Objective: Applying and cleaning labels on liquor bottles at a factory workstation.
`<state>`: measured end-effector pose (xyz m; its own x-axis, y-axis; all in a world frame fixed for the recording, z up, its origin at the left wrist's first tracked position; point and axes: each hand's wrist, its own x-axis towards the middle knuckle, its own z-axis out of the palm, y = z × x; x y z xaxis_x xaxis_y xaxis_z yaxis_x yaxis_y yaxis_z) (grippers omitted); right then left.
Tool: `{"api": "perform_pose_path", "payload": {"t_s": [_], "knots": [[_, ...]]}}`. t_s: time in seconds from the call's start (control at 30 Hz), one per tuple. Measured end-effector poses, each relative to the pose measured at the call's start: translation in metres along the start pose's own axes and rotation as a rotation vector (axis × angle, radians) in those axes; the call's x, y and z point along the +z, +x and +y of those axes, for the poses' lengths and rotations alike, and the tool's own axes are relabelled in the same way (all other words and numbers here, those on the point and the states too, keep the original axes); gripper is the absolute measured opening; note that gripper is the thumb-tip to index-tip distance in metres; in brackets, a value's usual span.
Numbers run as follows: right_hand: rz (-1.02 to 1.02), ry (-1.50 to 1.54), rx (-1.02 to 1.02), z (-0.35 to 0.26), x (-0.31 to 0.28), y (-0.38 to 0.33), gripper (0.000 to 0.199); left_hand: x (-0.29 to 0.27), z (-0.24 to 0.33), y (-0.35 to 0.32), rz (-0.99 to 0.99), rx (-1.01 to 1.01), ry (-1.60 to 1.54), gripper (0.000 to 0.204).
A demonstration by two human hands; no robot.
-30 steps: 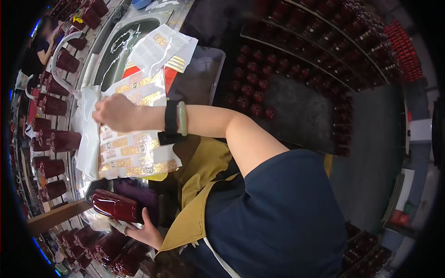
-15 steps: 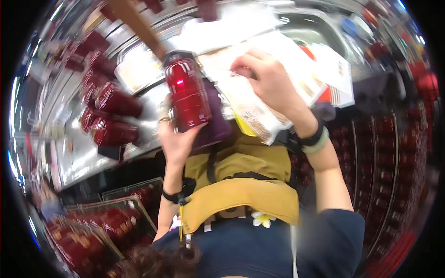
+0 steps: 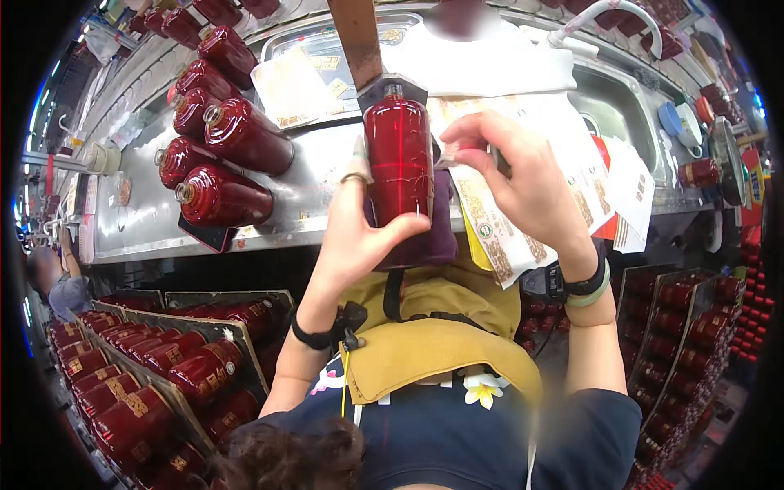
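The left hand (image 3: pixel 353 237) grasps the red bottle (image 3: pixel 398 151), fingers along its left side and thumb across its base end. The right hand (image 3: pixel 523 163) pinches a small pale piece (image 3: pixel 448 153) between thumb and forefinger, just beside the bottle's right side.

The bottle is just on the person's side of the wooden post (image 3: pixel 357 41), above a purple cloth (image 3: pixel 441 237). Its long axis runs away from the person, nearly in line with the post; the clear neck points toward the post and the base toward the person. The side in view is glossy red.

To the right of the post, a label sheet (image 3: pixel 490 233) carries rows of gold print with small round dark marks; the lettering is too small to read. A paler sheet (image 3: pixel 286 88) with gold print lies just left of the post. Farther left stands a cluster of red bottles (image 3: pixel 249 135). Well nearer the person than the post, and to its left, crated bottles (image 3: pixel 204 367) bear gold labels.
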<state>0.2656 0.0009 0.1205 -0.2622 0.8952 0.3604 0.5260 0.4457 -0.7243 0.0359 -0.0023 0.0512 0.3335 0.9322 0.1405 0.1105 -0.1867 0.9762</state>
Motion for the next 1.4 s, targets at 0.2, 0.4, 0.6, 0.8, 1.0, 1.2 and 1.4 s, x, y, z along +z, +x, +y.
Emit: {"api": "perform_pose_path", "payload": {"t_s": [0.2, 0.4, 0.6, 0.8, 1.0, 1.2, 1.4], "knots": [[-0.103, 0.121, 0.023, 0.015, 0.024, 0.03, 0.023, -0.006, -0.043, 0.014, 0.02, -0.041, -0.356, 0.058], [0.009, 0.091, 0.085, 0.032, 0.048, 0.042, 0.024, 0.0, -0.025, 0.03, 0.036, -0.213, -0.377, 0.063], [0.165, 0.145, 0.283, 0.05, 0.052, 0.051, 0.023, -0.004, -0.023, 0.033, 0.033, -0.24, -0.423, 0.068], [0.087, 0.372, 0.462, 0.066, 0.071, 0.048, 0.034, 0.006, -0.019, 0.033, 0.148, -0.274, -0.471, 0.063], [0.105, 0.345, 0.523, 0.066, 0.074, 0.049, 0.036, 0.009, -0.02, 0.032, 0.157, -0.251, -0.416, 0.06], [0.102, 0.392, 0.55, 0.064, 0.073, 0.049, 0.037, 0.01, -0.021, 0.031, 0.155, -0.254, -0.436, 0.059], [0.099, 0.35, 0.546, 0.063, 0.073, 0.05, 0.036, 0.01, -0.023, 0.029, 0.167, -0.231, -0.428, 0.06]]}}
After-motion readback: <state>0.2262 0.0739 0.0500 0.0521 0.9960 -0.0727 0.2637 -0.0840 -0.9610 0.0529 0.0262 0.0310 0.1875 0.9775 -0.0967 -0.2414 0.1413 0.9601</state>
